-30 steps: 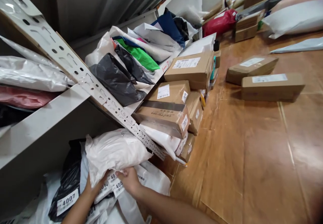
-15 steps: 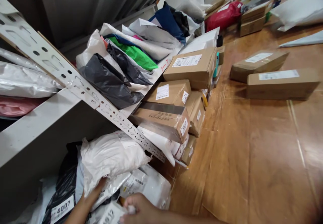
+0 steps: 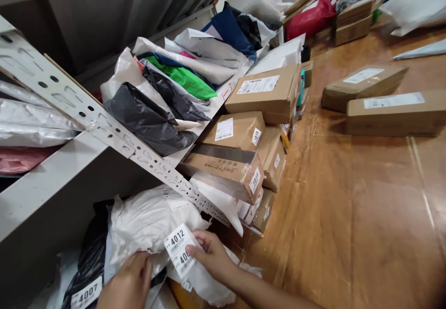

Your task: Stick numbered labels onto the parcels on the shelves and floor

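Observation:
My right hand [image 3: 211, 253] pinches a sheet of white number labels [image 3: 178, 245] between thumb and fingers, with 4012 and a partly covered second number facing me. My left hand [image 3: 130, 276] is closed at the lower edge of a puffy white plastic mailer bag [image 3: 149, 220] and seems to grip it; the fingertips are hidden. The bag lies on the lowest shelf level, beside a black bag [image 3: 92, 244] with a 4007 label. Other clear and white bags lie beneath my hands, partly covered by them.
A perforated white shelf post [image 3: 121, 137] slants across the view. Several cardboard boxes [image 3: 223, 167] are stacked beyond it. Mailer bags, including a dark grey one [image 3: 146, 118], fill the shelf above. Two long boxes [image 3: 393, 114] and a red parcel [image 3: 310, 18] lie on the wooden floor.
The right hand has risen and turned the labels toward the camera. My left hand has come out from beneath the white bag to its near edge, and the bag has settled lower.

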